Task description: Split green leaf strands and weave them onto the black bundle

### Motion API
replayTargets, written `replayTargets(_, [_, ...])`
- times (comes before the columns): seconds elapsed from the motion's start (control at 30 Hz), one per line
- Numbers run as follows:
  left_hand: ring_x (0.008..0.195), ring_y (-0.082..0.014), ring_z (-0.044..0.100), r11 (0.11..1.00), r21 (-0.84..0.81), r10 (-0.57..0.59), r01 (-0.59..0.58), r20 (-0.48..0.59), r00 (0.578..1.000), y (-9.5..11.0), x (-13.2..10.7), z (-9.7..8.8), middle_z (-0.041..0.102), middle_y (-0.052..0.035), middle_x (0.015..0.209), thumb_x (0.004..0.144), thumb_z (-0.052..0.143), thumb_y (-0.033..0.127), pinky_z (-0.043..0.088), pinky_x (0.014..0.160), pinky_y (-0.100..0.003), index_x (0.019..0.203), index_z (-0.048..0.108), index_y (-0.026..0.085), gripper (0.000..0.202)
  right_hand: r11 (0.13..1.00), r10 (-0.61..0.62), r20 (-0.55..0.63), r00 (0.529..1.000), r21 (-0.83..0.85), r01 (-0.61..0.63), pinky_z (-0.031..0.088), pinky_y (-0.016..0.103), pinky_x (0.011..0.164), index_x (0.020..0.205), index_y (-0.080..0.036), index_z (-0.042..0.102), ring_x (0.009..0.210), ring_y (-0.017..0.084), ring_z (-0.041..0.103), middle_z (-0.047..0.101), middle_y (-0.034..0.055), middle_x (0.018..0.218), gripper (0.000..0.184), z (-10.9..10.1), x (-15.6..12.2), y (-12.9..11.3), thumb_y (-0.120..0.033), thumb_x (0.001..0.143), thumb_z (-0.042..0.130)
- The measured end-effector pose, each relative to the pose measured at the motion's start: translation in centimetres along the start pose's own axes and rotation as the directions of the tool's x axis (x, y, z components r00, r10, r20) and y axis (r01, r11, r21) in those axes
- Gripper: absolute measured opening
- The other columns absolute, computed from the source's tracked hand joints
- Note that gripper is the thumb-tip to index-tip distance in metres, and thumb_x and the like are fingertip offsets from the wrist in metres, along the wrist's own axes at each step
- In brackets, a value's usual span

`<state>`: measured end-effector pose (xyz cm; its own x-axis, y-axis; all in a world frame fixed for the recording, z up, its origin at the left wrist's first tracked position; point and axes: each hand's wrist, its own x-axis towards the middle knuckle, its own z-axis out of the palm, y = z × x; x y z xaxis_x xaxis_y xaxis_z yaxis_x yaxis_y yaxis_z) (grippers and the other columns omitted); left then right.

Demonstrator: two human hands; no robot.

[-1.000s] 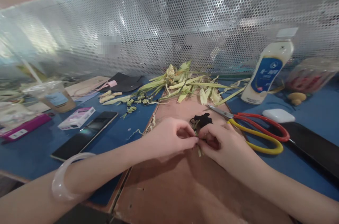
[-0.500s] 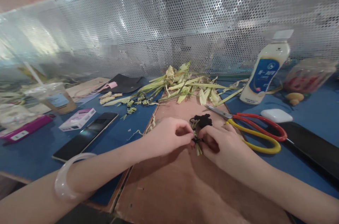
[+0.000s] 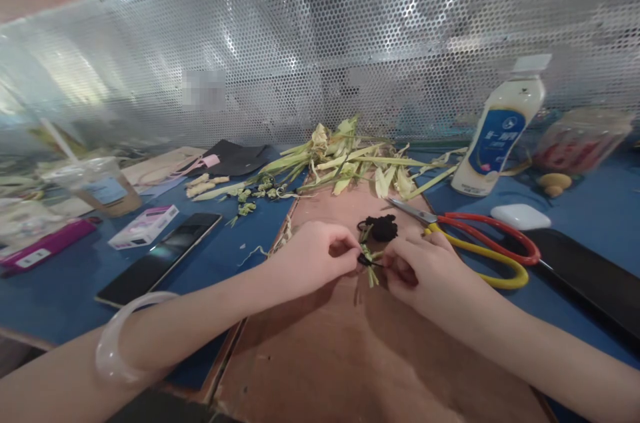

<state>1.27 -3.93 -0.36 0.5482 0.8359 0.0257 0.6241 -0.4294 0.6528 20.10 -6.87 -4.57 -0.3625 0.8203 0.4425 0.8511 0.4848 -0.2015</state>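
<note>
My left hand (image 3: 315, 256) and my right hand (image 3: 425, 269) meet over a brown board (image 3: 350, 343). Both are closed in a pinch on a small bundle of green leaf strips (image 3: 369, 263) tied with a black band or thread. A clump of black thread or bands (image 3: 383, 227) lies on the board just behind the bundle. A pale bangle (image 3: 120, 336) sits on my left wrist.
Red and yellow scissors (image 3: 480, 246) lie right of my hands. A pile of green leaf strips (image 3: 350, 163) lies at the board's far end. A white bottle (image 3: 497, 136), a white case (image 3: 520, 216), phones (image 3: 160, 259), a drink cup (image 3: 97, 186) and a perforated metal screen (image 3: 320, 43) surround the blue table (image 3: 65, 289).
My hands have drawn slightly apart, and the small tied leaf bundle now shows more plainly between my fingertips. The camera shifted a little.
</note>
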Motion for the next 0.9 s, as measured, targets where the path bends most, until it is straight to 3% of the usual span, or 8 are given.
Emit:
replayTargets(0.47, [0.067,-0.0127,0.058,0.988,0.145,0.053,-0.045,-0.057,0.997,0.6,-0.2,-0.3,0.066,-0.0004,0.073,0.075,0.049,0.026,0.041,0.062,-0.023,0.072,0.063,0.018,0.016,0.997,0.074,0.128,0.989,-0.020,-0.072,0.026,0.030,0.065,0.063,-0.018,0.050,0.056,0.013,0.047,0.053,-0.0027,0.055,0.008,-0.7,0.0,-0.2,-0.010,0.062,0.047])
replayTargets(0.9, [0.063,-0.0097,0.054,0.979,0.201,0.040,-0.026,-0.065,0.997,0.9,-0.4,-0.2,0.062,0.0024,0.069,0.072,0.050,0.023,0.037,0.059,-0.022,0.068,0.058,0.017,0.011,0.995,0.092,0.102,0.990,-0.050,-0.088,0.025,0.029,0.065,0.062,-0.018,0.052,0.052,0.012,0.049,0.053,-0.0050,0.051,0.013,-1.4,-0.2,0.6,-0.008,0.057,0.046])
